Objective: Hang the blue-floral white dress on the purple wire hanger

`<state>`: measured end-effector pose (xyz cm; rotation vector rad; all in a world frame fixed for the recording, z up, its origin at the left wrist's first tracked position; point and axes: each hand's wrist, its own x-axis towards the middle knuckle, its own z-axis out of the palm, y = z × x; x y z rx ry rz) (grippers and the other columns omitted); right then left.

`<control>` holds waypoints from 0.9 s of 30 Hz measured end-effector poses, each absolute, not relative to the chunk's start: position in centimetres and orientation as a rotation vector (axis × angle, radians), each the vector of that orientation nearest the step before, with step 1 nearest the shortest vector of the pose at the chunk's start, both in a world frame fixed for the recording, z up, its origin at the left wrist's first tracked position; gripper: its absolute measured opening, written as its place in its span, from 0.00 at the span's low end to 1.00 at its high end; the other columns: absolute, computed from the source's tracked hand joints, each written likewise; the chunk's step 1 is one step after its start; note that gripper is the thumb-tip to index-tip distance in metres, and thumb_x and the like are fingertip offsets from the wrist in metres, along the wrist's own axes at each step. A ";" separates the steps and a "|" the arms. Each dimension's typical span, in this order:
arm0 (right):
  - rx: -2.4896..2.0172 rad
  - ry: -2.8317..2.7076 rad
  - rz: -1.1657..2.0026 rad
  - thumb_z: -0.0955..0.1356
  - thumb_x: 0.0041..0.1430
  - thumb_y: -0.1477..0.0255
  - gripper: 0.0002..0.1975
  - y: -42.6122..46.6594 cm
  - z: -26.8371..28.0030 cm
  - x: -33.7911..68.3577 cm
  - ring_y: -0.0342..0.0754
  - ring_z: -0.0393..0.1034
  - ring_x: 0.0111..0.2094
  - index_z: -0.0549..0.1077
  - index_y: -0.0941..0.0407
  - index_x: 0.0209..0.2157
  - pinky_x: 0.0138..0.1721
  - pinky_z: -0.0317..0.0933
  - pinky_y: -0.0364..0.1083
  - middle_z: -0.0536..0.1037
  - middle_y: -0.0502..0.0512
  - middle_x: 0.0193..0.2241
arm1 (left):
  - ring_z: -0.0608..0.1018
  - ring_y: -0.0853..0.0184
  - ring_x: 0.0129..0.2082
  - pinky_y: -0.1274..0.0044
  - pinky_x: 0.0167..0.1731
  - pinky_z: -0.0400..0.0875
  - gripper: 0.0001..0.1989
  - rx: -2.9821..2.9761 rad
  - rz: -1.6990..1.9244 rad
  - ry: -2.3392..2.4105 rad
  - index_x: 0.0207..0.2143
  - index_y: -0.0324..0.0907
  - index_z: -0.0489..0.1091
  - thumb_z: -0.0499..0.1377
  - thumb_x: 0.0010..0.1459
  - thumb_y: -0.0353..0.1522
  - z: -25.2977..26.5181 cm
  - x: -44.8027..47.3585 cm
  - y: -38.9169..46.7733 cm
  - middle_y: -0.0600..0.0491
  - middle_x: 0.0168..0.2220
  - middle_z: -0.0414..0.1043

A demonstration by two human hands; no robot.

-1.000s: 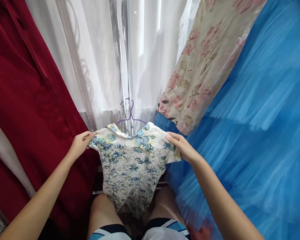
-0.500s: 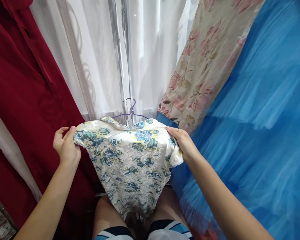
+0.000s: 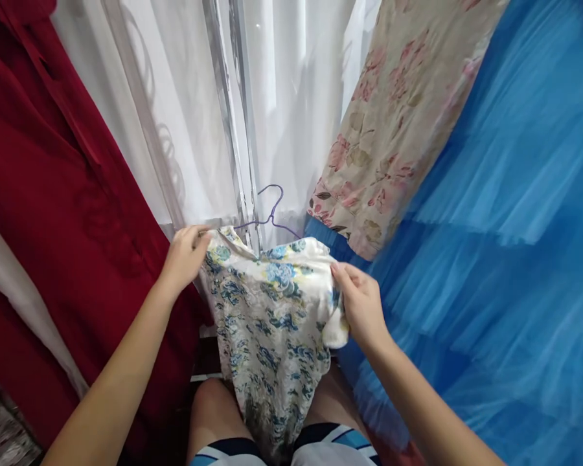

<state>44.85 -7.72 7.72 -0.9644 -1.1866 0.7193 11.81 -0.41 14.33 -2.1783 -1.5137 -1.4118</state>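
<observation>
A white blouse with a blue, green and yellow floral print hangs in front of me, its lower end between my thighs. A thin purple hanger sits inside its neck opening, hook upward and tilted right; the hanger's arms are hidden in the cloth. At the left shoulder, my left hand is closed on the fabric, with fingertips partly behind it. My right hand pinches the right shoulder near the sleeve between thumb and fingers, and the sleeve hangs below the pinch.
A dark red garment hangs on the left. To the right are a beige cloth with pink flowers and a layered blue tulle dress. Behind the blouse stand white curtains and narrow metal poles.
My left hand has moved right and slightly up, closer to the neck. The blouse is less stretched sideways and hangs lower. The hanger has shifted right and tilted.
</observation>
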 end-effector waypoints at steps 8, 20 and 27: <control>-1.028 -1.343 0.694 0.63 0.65 0.60 0.15 -15.6 1.0 42.7 0.49 0.63 0.26 0.77 0.52 0.34 0.27 0.57 0.45 0.70 0.51 0.24 | 0.77 0.59 0.45 0.68 0.48 0.68 0.24 -2.766 -1.596 -1.435 0.51 0.42 0.73 0.43 0.69 0.43 8.9 19.3 -2.1 0.47 0.43 0.77; -0.472 -1.547 1.006 0.55 0.60 0.43 0.32 -18.8 -4.3 37.6 0.57 0.68 0.26 0.78 0.50 0.25 0.31 0.64 0.55 0.74 0.59 0.22 | 0.62 0.65 0.24 0.70 0.30 0.60 0.25 -2.403 -2.846 -1.230 0.19 0.44 0.51 0.49 0.66 0.45 3.8 23.4 -8.7 0.54 0.20 0.50; -1.008 -1.462 0.703 0.66 0.63 0.61 0.19 -15.0 -2.5 42.7 0.60 0.64 0.54 0.70 0.49 0.54 0.55 0.58 0.57 0.71 0.60 0.53 | 0.51 0.68 0.18 0.70 0.29 0.61 0.27 -2.379 -3.458 -0.742 0.19 0.42 0.44 0.49 0.67 0.45 6.0 20.9 -12.4 0.59 0.15 0.38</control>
